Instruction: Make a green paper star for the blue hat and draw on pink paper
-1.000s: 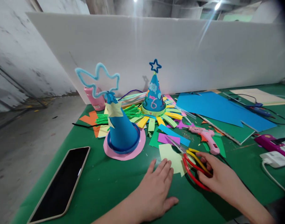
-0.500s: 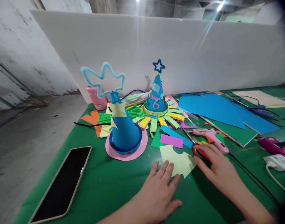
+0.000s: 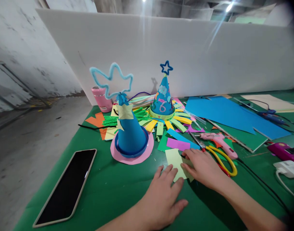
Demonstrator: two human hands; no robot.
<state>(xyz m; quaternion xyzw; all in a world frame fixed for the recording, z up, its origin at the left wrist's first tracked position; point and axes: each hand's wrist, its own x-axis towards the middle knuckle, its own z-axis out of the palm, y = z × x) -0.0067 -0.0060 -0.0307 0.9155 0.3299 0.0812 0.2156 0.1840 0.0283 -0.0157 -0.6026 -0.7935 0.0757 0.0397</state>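
Observation:
My left hand (image 3: 163, 195) rests with fingers spread at the near left edge of a pale green paper scrap (image 3: 172, 160). Over that scrap's right side is my right hand (image 3: 202, 165), its fingers bent and the thumb apart from them; part of the paper is hidden beneath. Scissors with yellow and red handles (image 3: 230, 162) lie just behind the right hand. Left of the paper, a blue cone hat (image 3: 131, 136) stands on a pink brim (image 3: 147, 148), with pale star cutouts (image 3: 125, 111) and a light blue pipe-cleaner shape (image 3: 114, 65) on top.
Another decorated blue cone hat (image 3: 162, 99) stands farther back among paper strips. A pink glue gun (image 3: 219, 138), purple paper (image 3: 178, 144) and blue sheets (image 3: 223, 110) lie to the right. A phone (image 3: 67, 187) lies at left; a pink bottle (image 3: 103, 101) stands behind. A white board (image 3: 175, 48) closes the back.
My right hand has let go of the scissors and moved left onto the pale green paper. The scissors' yellow handle now shows. My left hand stays nearly in place.

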